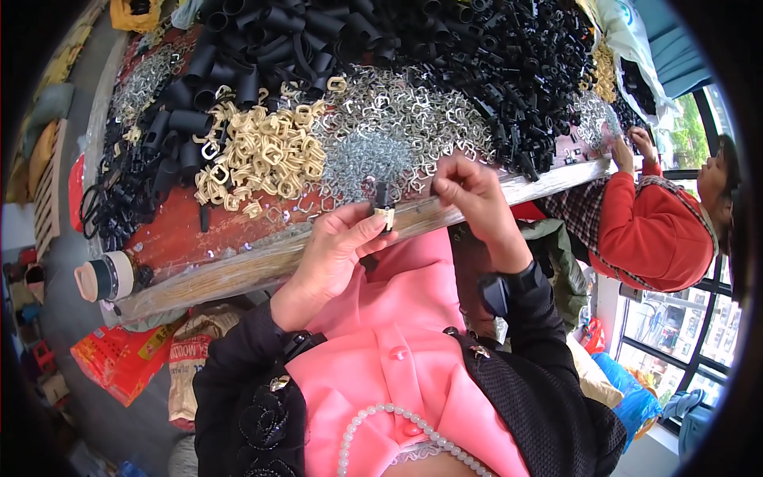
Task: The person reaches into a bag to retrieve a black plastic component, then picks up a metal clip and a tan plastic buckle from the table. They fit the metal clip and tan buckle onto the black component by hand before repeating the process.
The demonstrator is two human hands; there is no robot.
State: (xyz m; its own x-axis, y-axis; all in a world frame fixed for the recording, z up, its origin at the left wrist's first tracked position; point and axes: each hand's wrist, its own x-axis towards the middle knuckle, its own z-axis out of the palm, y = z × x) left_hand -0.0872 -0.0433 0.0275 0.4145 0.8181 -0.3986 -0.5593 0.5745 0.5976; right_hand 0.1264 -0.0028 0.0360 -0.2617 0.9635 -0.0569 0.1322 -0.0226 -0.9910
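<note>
Between the thumb and fingers of my left hand (338, 248) is a small black plastic part (382, 193) with a cream-coloured piece (387, 215) on it, held over the table's front edge. Just to the right, my right hand (475, 199) is raised with thumb and fingertips pinched together. Whatever it may hold is too small to see. Beyond my left hand lies a heap of small silvery screws (367, 163). Cream square rings (270, 155) are piled to its left, and bent metal clips (445, 119) spread out behind.
Black plastic tubes (274, 52) and small black parts (528, 75) are heaped at the back. A roll of tape (119, 274) stands at the table's left corner. The wooden table edge (214, 282) runs before me. At right, a co-worker in a red top (656, 226) handles parts.
</note>
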